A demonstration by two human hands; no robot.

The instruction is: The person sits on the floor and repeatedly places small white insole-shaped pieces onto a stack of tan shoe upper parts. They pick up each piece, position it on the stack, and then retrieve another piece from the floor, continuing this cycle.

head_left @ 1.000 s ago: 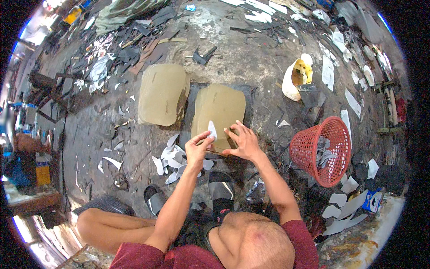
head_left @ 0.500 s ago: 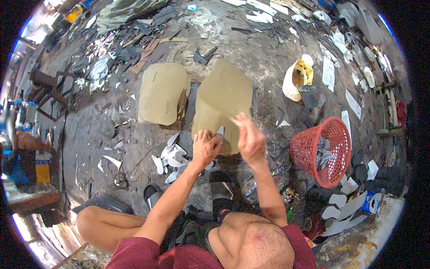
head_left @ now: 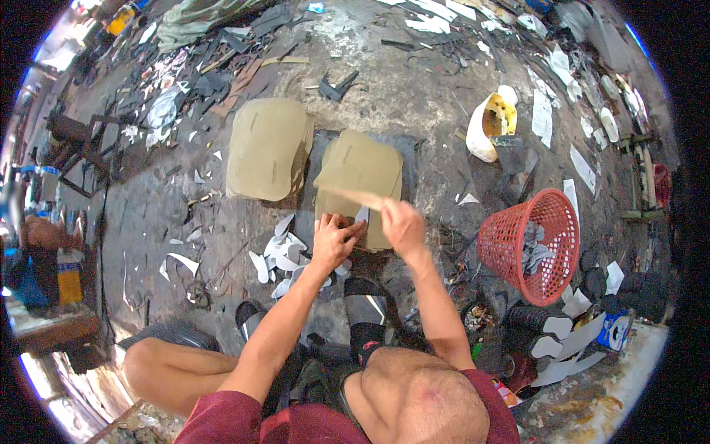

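Note:
In front of me on the floor lies a stack of tan sheets (head_left: 379, 235) with rounded corners. My right hand (head_left: 403, 228) is closed on the near edge of the top tan sheet (head_left: 362, 159), which bends up off the stack. My left hand (head_left: 334, 240) rests on the near part of the stack with curled fingers. A small pale grey pointed piece (head_left: 362, 214) sticks out at its thumb, seemingly pinched there. Left of this stack stands a second pile of tan sheets (head_left: 268, 148). Several white cut-out pieces (head_left: 281, 255) lie loose beside my left wrist.
A red plastic basket (head_left: 529, 244) with grey scraps leans over on the right. Behind it lies a white container (head_left: 484, 133) stained yellow inside. A dark metal frame (head_left: 81, 152) stands at the left. Scraps litter the floor, and my shoes (head_left: 365, 303) are close to the stack.
The top tan sheet has come lower and nearer to me, its near edge now bent up. My right hand has moved slightly left and down. The left hand has barely moved.

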